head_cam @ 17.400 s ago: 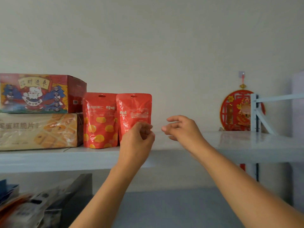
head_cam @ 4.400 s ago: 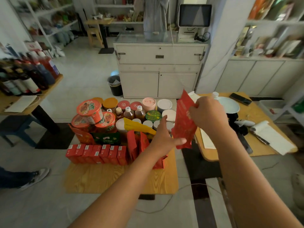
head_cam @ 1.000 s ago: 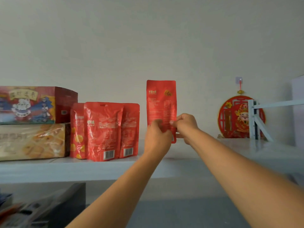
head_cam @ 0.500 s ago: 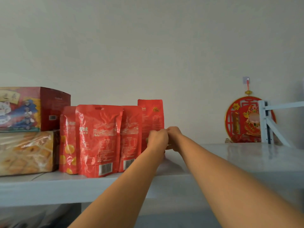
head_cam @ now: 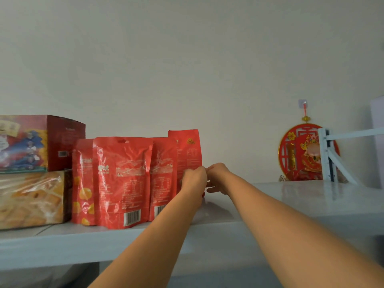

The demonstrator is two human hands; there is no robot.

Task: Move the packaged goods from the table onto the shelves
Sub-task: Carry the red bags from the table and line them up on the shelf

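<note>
I've got both hands up at the pale grey metal shelf (head_cam: 291, 200), close together, knuckles all but touching. L hand (head_cam: 194, 181) is curled round the lower part of the tall red foil pouch (head_cam: 187, 150), back of the hand toward me. R hand (head_cam: 218, 177) sits just beside it at the pouch's right edge, fingertips meeting the L hand, fingers loosely bent; I can't tell whether they pinch the pouch or only touch it.

The tall red foil pouch stands upright, back label facing me, toward the rear of the shelf; a red bottom corner shows under the hands, but they hide the base, so I can't say if it rests on the board.

It's at the right end of a row of packs. Its left edge is overlapped by a shorter glossy red pouch (head_cam: 164, 173); in front of that stands a wrinkled red pouch w/ a barcode (head_cam: 122, 179); furthest left is a red pouch w/ yellow blobs (head_cam: 83, 183).

Left of the row, a dark red printed cardboard box (head_cam: 62, 142) sits on a clear-wrapped pack of golden pastry squares (head_cam: 31, 198).

Far right, a round red paper ornament (head_cam: 301, 152) hangs on the wall, partly behind a white metal shelf upright (head_cam: 325, 154).
</note>
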